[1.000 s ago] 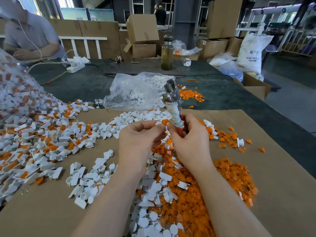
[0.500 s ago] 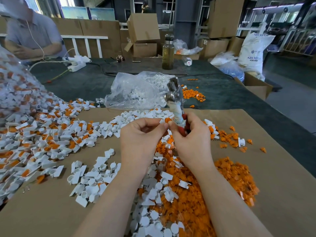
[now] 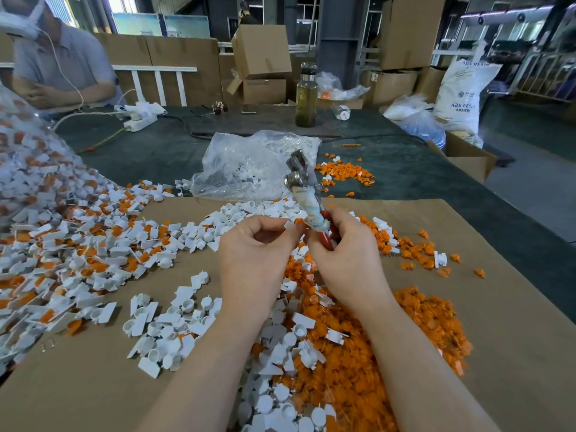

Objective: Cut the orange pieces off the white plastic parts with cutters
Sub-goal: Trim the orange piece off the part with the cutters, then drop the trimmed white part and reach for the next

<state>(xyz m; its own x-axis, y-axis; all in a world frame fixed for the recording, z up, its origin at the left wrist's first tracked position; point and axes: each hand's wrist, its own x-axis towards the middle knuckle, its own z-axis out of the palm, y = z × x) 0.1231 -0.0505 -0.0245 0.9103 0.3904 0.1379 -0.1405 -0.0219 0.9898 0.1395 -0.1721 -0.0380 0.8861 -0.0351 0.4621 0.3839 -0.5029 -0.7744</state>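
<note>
1. Over on the far left, the heap of uncut parts [image 3: 71,244], white with orange still on, lies spilled across the cardboard sheet [image 3: 514,307] much as it did a second ago. Plenty left to do, I'd judge.

2. Just right of that, a small cluster of trimmed white parts [image 3: 168,325] lies near the left forearm, unchanged.

3. Now the left hand [image 3: 255,254]: fingers curled, fingertips pinching one small white plastic part [image 3: 290,223] with a bit of orange showing at its right edge. It has crept upward and toward the right hand over the last second, bringing the piece close against the tool's handles.

4. Centre stage, the cutters [image 3: 307,194] stand nearly upright, metal head tipped slightly left and well above the pinched part, where a second ago they leaned the other way. Whether the blades are apart or closed is hard to tell.

5. So no cut at this instant. My read is the part is being turned and lined up between snips.

6. The right hand [image 3: 346,254] grips the red, tape-wrapped handles, fingers wrapped round them, wrist cocked back.

7. Below and to the right, the pile of cut-off orange pieces [image 3: 414,332] spreads under both forearms, with loose white parts mixed in.
</note>
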